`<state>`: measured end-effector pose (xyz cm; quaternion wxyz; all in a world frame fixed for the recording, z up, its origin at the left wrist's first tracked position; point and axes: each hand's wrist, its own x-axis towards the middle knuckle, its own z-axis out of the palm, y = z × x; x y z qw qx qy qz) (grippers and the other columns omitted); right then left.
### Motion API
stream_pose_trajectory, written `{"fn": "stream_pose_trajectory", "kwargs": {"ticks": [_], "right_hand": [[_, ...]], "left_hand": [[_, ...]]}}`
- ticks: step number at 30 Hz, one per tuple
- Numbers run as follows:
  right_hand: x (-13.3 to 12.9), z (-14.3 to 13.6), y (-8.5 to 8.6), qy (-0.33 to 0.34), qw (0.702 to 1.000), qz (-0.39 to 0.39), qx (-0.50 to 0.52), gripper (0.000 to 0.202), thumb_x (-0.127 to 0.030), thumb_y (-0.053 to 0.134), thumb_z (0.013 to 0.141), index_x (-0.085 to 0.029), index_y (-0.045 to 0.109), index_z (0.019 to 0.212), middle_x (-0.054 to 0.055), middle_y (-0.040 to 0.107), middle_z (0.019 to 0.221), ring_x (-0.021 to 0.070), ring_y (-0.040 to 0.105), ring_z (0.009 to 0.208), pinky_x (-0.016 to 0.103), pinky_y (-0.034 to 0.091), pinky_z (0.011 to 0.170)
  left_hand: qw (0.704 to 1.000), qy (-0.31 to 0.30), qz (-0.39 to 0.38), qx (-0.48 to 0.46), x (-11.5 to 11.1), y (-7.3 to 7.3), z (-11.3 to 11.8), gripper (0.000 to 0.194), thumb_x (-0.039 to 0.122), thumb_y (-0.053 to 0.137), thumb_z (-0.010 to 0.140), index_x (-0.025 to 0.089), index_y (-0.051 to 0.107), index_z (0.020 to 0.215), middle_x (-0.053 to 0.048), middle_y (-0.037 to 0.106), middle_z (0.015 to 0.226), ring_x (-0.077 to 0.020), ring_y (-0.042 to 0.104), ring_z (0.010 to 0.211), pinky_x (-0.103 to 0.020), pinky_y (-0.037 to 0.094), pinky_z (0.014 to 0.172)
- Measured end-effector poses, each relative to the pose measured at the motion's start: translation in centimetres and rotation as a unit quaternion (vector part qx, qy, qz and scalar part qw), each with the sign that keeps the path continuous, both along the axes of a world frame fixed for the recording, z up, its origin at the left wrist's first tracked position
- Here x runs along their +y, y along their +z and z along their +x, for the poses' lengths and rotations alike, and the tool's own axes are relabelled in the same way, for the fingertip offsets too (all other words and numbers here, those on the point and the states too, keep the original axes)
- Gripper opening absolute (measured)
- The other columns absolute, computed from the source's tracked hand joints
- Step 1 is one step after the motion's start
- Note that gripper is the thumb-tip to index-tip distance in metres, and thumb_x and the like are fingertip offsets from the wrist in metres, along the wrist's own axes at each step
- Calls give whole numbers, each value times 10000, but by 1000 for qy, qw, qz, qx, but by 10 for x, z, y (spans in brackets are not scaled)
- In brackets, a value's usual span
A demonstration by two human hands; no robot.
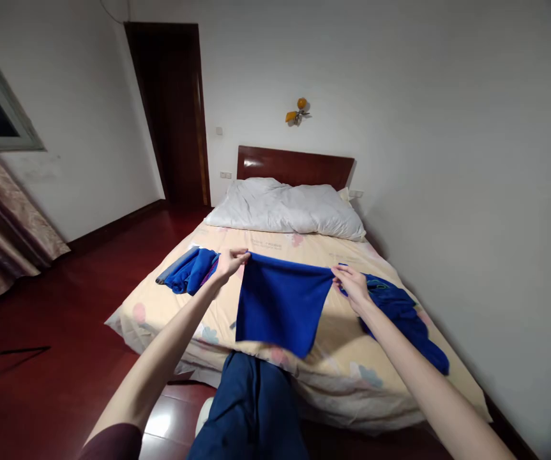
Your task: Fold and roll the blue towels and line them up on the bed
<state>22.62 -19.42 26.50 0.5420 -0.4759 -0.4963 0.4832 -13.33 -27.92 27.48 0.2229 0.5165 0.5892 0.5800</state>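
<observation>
tautly, 1 blue cloth (282,303) hangs between 2 hands
the left hand (230,262) and right hand (352,285) each pinch 1 upper corner; it hangs above the bed (153,308), between a blue bundle (191,271) on the left and rumpled blue clothing (402,314) on the right.
</observation>
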Motion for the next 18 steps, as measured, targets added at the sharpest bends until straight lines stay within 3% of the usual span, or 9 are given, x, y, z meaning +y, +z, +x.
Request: {"fn": "stream_pose_trajectory", "kwargs": {"ticks": [4, 7, 10, 14, 15, 18], "right_hand": [[11, -6, -4, -10, 994, 108, 22, 556, -573, 910, 529, -179, 695, 856, 30, 689, 710, 135, 599, 600, 252, 499, 546], [3, -2, -34, 7, 991, 136, 4, 513, -584, 883, 590, -183, 679, 837, 30, 683, 714, 145, 606, 635, 263, 499, 587], [-17, 1, -90, 26, 994, 100, -35, 518, -621, 853, 597, -184, 656, 792, 34, 666, 708, 155, 588, 643, 269, 466, 581], [-61, 1, -178, 32, 995, -48, -78, 529, -658, 837, 520, -213, 592, 668, 14, 612, 633, 168, 551, 624, 285, 419, 558], [-73, 0, -197, 33, 993, -76, -83, 513, -639, 844, 505, -224, 569, 630, 6, 588, 585, 169, 533, 592, 292, 402, 539], [-100, 0, -238, 31, 987, -134, -86, 441, -549, 852, 504, -244, 546, 589, -14, 534, 484, 163, 473, 501, 305, 367, 501]], "left_hand": [[996, 3, 82, 19, 5, 6, -9, 418, 558, 721, 795, 162, 787, 911, -143, 689, 1269, -255, 716, 940, -394, 600, 848], [989, 6, 124, 79, -11, -22, -14, 373, 538, 687, 844, 191, 787, 938, -111, 691, 1252, -259, 685, 1077, -380, 581, 926], [988, 5, 75, 132, -33, -85, -15, 331, 507, 660, 862, 197, 773, 850, -116, 688, 1217, -262, 658, 1116, -382, 549, 978], [977, 10, -169, 127, -62, -194, -5, 301, 470, 676, 789, 186, 762, 834, -133, 658, 1196, -252, 679, 958, -404, 560, 916], [972, 9, -196, 127, -69, -218, -1, 295, 458, 705, 744, 176, 759, 811, -139, 668, 1136, -265, 683, 938, -416, 560, 905], [962, 0, -245, 123, -84, -265, 10, 328, 492, 765, 621, 173, 727, 682, -115, 695, 883, -337, 683, 969, -441, 554, 891]]}}
